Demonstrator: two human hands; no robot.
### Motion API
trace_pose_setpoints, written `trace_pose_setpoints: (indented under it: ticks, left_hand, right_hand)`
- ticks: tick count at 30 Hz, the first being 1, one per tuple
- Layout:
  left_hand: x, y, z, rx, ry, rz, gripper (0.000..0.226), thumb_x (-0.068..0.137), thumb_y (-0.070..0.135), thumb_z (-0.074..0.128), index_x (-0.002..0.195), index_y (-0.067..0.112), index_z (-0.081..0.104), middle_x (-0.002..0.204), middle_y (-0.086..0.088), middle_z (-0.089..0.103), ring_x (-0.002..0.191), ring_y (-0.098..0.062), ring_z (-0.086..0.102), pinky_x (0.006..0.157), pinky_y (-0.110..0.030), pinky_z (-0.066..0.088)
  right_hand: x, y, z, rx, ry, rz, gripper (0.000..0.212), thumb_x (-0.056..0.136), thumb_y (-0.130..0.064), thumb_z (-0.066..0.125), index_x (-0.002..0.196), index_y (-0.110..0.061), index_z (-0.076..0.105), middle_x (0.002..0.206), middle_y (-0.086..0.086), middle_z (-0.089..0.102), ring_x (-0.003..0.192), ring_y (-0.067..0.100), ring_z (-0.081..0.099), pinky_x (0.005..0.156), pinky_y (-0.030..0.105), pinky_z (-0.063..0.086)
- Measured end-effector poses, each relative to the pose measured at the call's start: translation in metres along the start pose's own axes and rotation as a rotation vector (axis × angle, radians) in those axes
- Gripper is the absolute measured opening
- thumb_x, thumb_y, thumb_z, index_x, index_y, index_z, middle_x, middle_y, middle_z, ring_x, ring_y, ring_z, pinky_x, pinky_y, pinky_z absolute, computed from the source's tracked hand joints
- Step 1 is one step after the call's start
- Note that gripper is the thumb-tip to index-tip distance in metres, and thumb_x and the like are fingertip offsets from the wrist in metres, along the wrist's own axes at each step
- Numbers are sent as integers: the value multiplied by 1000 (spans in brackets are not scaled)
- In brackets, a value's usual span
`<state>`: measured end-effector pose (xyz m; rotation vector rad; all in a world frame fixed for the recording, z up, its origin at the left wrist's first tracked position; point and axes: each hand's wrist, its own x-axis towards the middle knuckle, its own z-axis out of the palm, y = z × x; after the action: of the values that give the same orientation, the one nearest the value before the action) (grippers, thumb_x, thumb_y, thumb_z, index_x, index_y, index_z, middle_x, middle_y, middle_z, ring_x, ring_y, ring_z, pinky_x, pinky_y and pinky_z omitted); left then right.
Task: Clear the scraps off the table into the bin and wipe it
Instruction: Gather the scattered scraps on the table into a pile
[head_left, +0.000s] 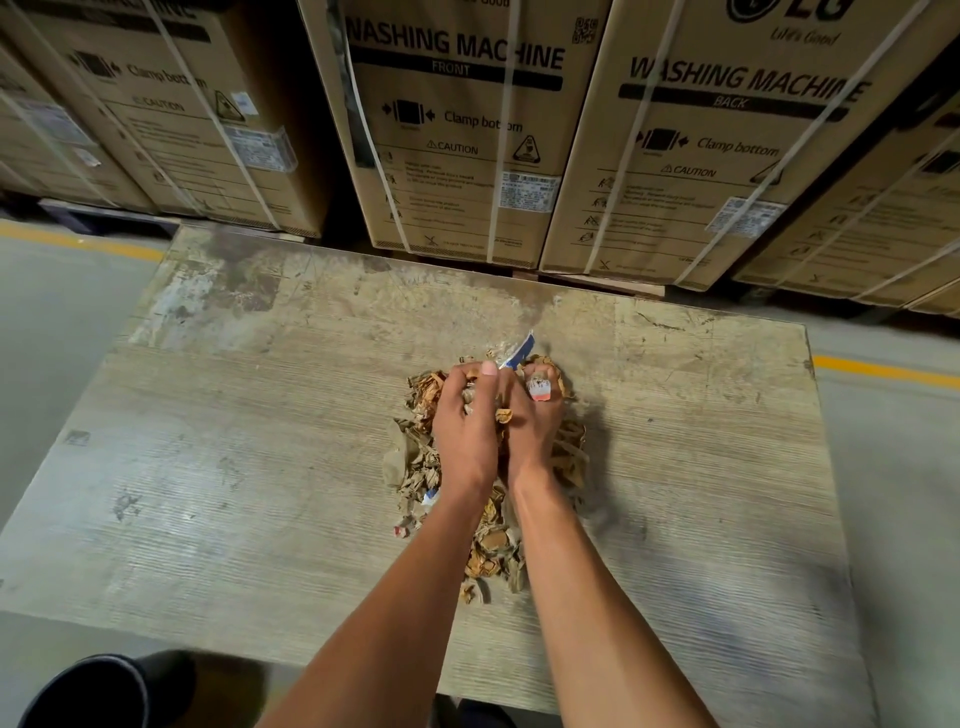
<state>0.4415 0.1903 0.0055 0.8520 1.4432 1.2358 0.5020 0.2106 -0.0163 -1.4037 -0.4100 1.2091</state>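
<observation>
Both hands are down in the scraps (485, 540), side by side and touching near the middle of the table (234, 467). The left hand (467, 421) has its fingers curled over a clump of brown paper bits, thumb up at the far edge, so it has hold of some of the heap. The right hand (535, 415) is curled the same way, gripping scraps; a small white and red piece (539, 388) lies against one of its fingers. A white and blue slip (521, 349) sticks up from between the two hands at the far side.

The scraps are torn brown cardboard and paper, heaped under and around the hands and trailing back toward the person between the forearms. A few loose bits lie at the left edge of the heap, one white and red.

The table is worn, pale wood, scratched and stained toward its far left corner. Behind it stand strapped cardboard boxes (457, 130) printed WASHING MACHINE. The floor is grey with a yellow line (883, 370) on either side of the table. At the near left corner, below the table edge, sits a dark round bin (93, 691), only partly in view.
</observation>
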Motion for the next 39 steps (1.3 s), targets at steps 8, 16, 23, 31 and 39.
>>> trace_pose_setpoints:
  ticks: [8, 16, 23, 31, 39]
  left_hand:
    - [-1, 2, 7, 106, 34, 112, 13, 99, 40, 82, 108, 31, 79, 116, 10, 79, 120, -8, 70, 112, -47, 51]
    - [9, -2, 11, 126, 65, 48, 16, 93, 37, 88, 103, 28, 78, 94, 10, 82, 93, -4, 77, 88, -25, 58]
    - [22, -9, 19, 168, 163, -38, 27, 84, 39, 84, 94, 20, 69, 70, 3, 71, 63, -13, 57, 67, -50, 56]
    - [35, 6, 12, -131, 189, -287, 91, 81, 34, 78, 159, 1, 46, 108, -11, 80, 96, -22, 77, 87, -43, 64]
    - [45, 17, -4, -439, 206, -378, 24, 94, 19, 73, 112, 6, 64, 77, -5, 67, 62, -23, 66, 55, -34, 56]
  right_hand:
    - [-7, -5, -3, 4, -109, 109, 54, 86, -63, 62, 120, -23, 77, 134, 6, 74, 127, 23, 69, 117, 52, 51]
    - [-11, -19, -3, 17, -103, 81, 65, 118, -45, 23, 128, -12, 78, 127, -7, 76, 128, 7, 66, 123, 45, 44]
    - [-9, -14, -2, 65, -77, 128, 33, 118, -22, 42, 147, -29, 54, 120, -8, 81, 124, 13, 71, 117, 47, 51]
    - [-7, -17, -17, -165, -102, 87, 58, 100, -83, 39, 122, -45, 76, 128, -3, 76, 125, 21, 69, 112, 58, 53]
    - [-22, -28, -36, -328, -103, -3, 71, 107, -72, 21, 143, -32, 67, 130, -20, 67, 116, -5, 64, 105, 31, 44]
